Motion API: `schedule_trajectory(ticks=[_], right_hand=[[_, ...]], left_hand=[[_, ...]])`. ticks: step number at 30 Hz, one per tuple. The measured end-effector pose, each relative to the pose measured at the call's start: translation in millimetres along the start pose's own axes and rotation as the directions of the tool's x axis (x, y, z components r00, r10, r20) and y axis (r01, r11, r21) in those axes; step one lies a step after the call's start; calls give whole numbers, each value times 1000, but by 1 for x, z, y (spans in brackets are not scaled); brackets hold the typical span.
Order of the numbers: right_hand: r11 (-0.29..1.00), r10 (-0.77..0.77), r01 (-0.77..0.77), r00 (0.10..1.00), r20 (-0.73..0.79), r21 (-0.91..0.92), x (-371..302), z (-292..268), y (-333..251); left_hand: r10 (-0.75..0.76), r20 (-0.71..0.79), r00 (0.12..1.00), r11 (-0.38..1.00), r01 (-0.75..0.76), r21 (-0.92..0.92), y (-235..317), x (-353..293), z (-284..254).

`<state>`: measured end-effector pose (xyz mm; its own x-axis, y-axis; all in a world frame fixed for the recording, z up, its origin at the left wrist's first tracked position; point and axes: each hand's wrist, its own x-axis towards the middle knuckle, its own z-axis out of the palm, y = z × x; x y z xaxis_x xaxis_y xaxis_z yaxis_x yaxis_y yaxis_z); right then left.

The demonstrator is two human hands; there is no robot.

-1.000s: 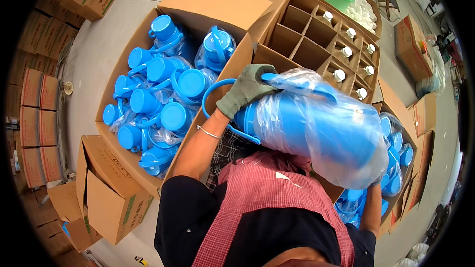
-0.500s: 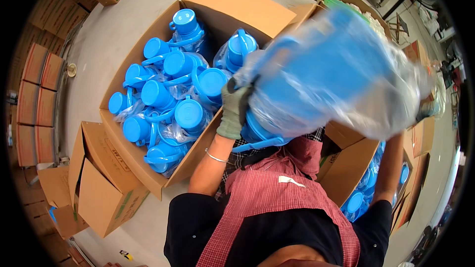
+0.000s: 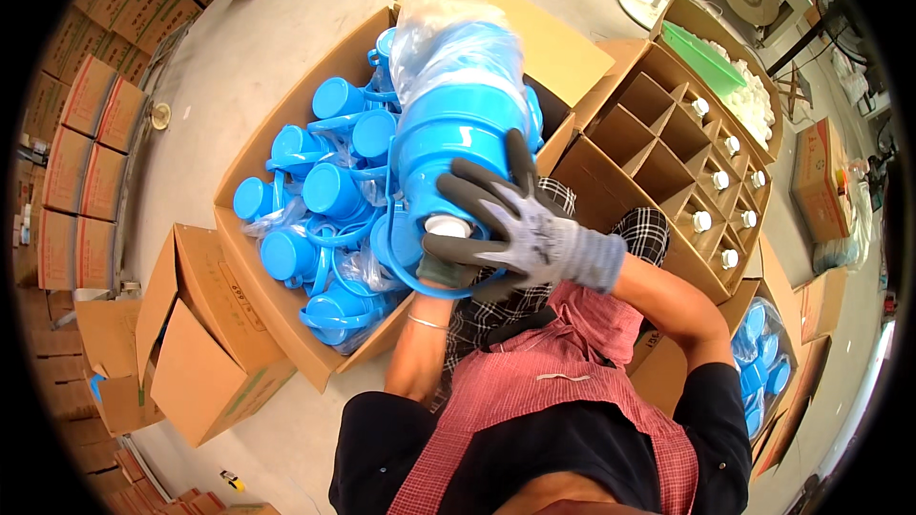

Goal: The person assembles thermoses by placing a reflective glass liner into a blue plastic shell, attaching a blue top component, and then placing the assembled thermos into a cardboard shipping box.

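A large blue thermos flask is tilted toward me over the open carton, its upper end near me and its far end wrapped in a clear plastic bag. Its white stopper shows, and a blue carrying handle loops down at the side. My left hand, in a grey-green glove, grips the flask at its near end; its fingers are largely covered. Across the flask's shoulder, beside the stopper, my right hand in a grey-purple glove has its fingers spread. Several blue flasks with cup lids fill the carton.
To the right stands a divided carton with several white-stoppered bottles in its cells. Behind it are a green basin and white pieces. Another carton holds blue flasks. An open carton stands at left, and stacked boxes line the far left.
The flask has swung left and turned, so its bagged end points away and its stopper shows. My right hand has moved from the bag to the stopper end, uncovering the divided carton.
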<state>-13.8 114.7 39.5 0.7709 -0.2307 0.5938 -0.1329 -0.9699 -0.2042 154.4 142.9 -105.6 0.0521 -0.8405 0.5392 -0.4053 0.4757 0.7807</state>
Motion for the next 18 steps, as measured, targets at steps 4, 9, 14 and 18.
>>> schedule_trajectory(ticks=[4, 9, 14, 18], right_hand=[[952, 6, -30, 997, -79, -304, 50, 37, 11], [949, 201, -146, 963, 180, -281, 117, 56, 46], [960, 189, -200, 979, -75, -197, 123, 69, 155], [858, 508, -509, 861, -24, -65, 65, 79, 199]], left_hand=[[-21, -27, 999, 999, 21, 26, -17, 4, -3], [-33, -11, 999, 994, 34, 104, -38, 23, -15], [-125, 58, 991, 992, 125, -12, -39, 57, -17], [-496, 184, 849, 49, 239, -970, 2, 98, -23]])
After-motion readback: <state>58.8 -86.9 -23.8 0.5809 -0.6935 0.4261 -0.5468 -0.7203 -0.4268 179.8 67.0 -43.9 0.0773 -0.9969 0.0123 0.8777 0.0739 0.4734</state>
